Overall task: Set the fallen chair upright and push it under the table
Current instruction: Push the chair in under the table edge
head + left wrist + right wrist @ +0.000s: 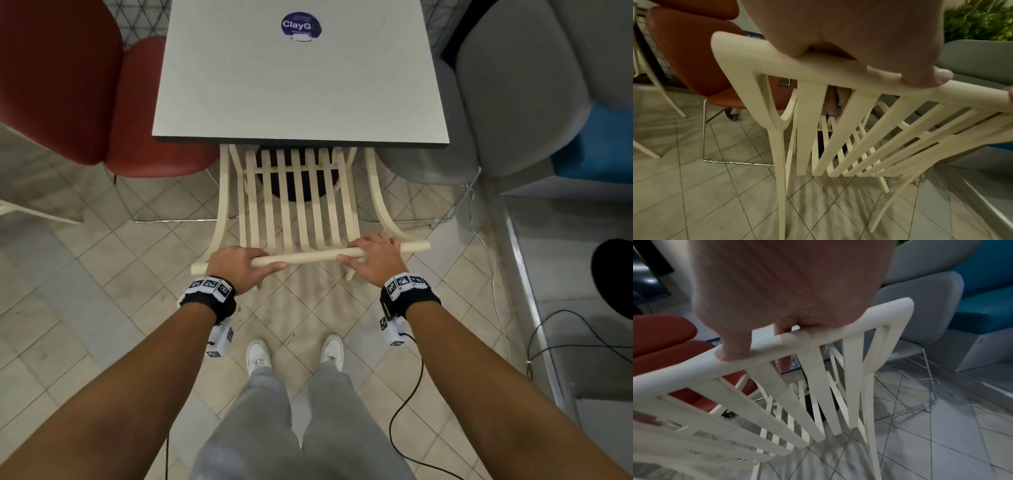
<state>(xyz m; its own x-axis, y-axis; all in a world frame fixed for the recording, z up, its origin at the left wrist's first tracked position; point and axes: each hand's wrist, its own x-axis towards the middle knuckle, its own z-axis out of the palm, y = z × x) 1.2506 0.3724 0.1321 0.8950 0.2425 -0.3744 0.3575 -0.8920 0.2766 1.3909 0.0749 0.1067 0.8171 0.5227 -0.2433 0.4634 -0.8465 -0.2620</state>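
A cream slatted chair (301, 202) stands upright on the tiled floor, its seat partly beneath the near edge of the grey square table (301, 89). My left hand (239, 265) grips the left part of the chair's top rail (308, 256), fingers over the far side and thumb along the near side. My right hand (371, 255) grips the right part of the same rail. In the left wrist view the left hand (849, 48) wraps the rail (838, 71). In the right wrist view the right hand (777, 305) curls over the rail (797, 340).
A red upholstered chair (102, 102) stands left of the table, a grey chair (513, 102) to the right, with a blue cushion (599, 147) beyond. A white cable (486, 246) and a black cable (565, 342) lie on the floor at right. My white shoes (260, 353) stand behind the chair.
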